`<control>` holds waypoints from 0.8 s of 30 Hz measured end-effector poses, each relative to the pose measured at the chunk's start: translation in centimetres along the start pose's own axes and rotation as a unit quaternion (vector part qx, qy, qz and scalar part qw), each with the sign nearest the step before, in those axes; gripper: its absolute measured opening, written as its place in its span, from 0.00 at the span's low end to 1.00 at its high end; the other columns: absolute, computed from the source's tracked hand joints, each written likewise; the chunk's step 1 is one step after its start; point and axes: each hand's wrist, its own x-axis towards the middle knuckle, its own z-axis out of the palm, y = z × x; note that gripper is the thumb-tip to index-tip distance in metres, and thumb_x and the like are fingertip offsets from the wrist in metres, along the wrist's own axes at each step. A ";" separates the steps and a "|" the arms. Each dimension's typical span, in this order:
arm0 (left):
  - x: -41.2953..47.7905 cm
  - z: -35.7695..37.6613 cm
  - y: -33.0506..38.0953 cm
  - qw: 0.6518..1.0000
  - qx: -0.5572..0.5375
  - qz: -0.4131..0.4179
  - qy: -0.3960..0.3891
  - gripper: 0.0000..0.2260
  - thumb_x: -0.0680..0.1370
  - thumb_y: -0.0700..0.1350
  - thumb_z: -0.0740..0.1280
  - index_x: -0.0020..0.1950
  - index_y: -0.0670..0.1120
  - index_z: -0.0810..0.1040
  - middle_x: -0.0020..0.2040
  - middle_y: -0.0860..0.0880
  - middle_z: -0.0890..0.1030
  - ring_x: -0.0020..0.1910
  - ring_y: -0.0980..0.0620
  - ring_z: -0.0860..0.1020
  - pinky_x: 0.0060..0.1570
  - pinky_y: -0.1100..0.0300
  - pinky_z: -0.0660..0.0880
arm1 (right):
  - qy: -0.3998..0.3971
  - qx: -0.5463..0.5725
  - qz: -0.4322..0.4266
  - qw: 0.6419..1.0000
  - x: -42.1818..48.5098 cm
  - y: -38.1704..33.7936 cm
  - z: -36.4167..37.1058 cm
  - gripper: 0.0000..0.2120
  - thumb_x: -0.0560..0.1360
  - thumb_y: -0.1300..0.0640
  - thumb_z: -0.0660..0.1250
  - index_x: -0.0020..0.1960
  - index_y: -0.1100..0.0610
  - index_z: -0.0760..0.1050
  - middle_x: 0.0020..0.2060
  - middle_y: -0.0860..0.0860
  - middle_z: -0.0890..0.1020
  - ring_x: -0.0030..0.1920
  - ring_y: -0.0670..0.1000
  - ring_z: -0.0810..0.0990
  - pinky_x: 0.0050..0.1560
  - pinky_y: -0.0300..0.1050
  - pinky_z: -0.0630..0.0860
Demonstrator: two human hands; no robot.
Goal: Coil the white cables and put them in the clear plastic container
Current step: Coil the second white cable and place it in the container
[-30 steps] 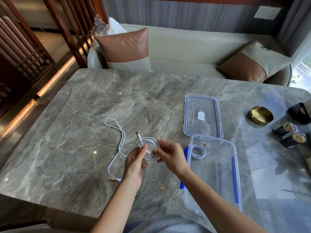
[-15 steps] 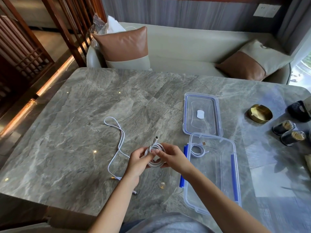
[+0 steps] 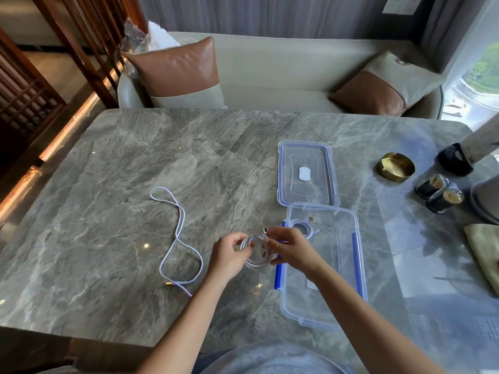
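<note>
While both hands (image 3: 259, 252) pinch one coil (image 3: 255, 256) — three white cables, one container (image 3: 324, 265), one lid (image 3: 306, 172).

Looks like a home lounge or hotel-style sitting area: cream upholstered sofa (image 3: 270, 76) with brown-and-cream leather cushions (image 3: 178, 71), grey marble table (image 3: 135, 184), dark wooden slatted screen (image 3: 32, 85), round brass ashtray (image 3: 394, 167).
</note>
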 end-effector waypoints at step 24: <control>1.4 14.2 5.5 0.952 -0.158 -0.163 -0.207 0.20 0.76 0.41 0.65 0.67 0.45 0.65 0.64 0.43 0.76 0.53 0.52 0.75 0.39 0.68 0.69 | 0.263 0.081 0.082 0.958 0.4 6.1 -10.6 0.14 0.79 0.63 0.58 0.63 0.64 0.71 0.51 0.55 0.76 0.50 0.50 0.73 0.47 0.37 0.69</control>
